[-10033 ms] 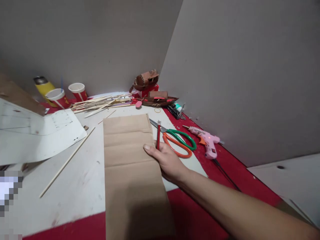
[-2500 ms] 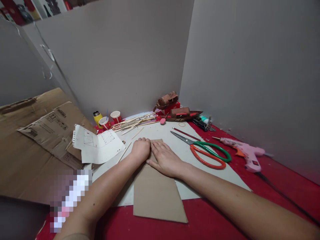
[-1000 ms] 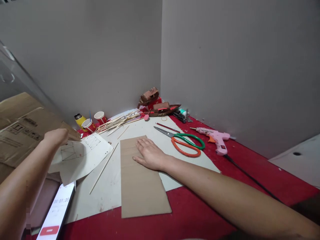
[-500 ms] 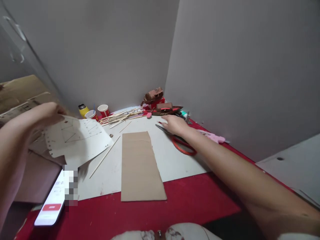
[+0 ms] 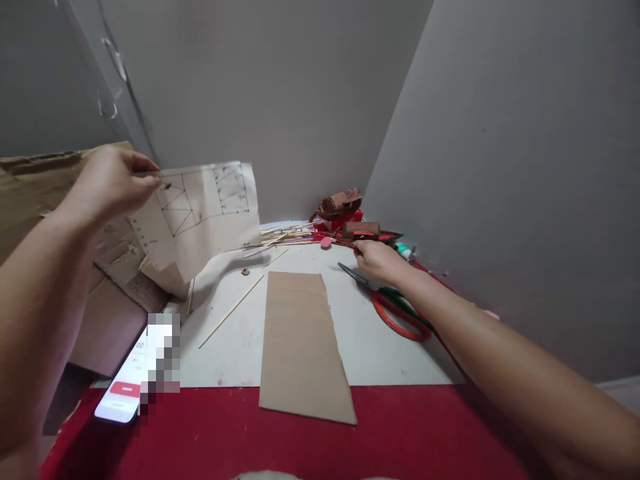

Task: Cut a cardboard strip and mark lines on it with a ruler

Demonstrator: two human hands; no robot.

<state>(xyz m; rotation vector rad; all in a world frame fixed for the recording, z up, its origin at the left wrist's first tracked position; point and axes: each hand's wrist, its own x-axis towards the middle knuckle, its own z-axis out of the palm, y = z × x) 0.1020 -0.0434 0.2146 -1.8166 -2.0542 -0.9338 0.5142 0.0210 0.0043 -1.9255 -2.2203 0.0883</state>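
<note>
My left hand (image 5: pixel 117 177) pinches the upper left corner of a paper sheet (image 5: pixel 210 230) and holds it raised above the table's left side. Ruled shapes with diagonal lines are drawn on the sheet, and its left edge has punched holes. My right hand (image 5: pixel 383 261) is at the far right of the white board, fingers drawn together. What they hold, if anything, is too small to make out. Right under that hand lie large scissors (image 5: pixel 400 323) with orange-red handles, blades pointing left. A brown cardboard rectangle (image 5: pixel 305 347) lies in the middle.
Thin wooden sticks (image 5: pixel 290 233) are heaped at the back; a loose stick (image 5: pixel 231 312) lies left of the cardboard. A brown pouch (image 5: pixel 343 203) sits by the wall corner. At left are a lit phone (image 5: pixel 120 400) and cardboard boxes (image 5: pixel 107 320). Red cloth (image 5: pixel 210 427) covers the front.
My left hand has lifted the paper up and to the right, so its drawing faces me more. My right hand stays near the scissors. The view has turned slightly left.
</note>
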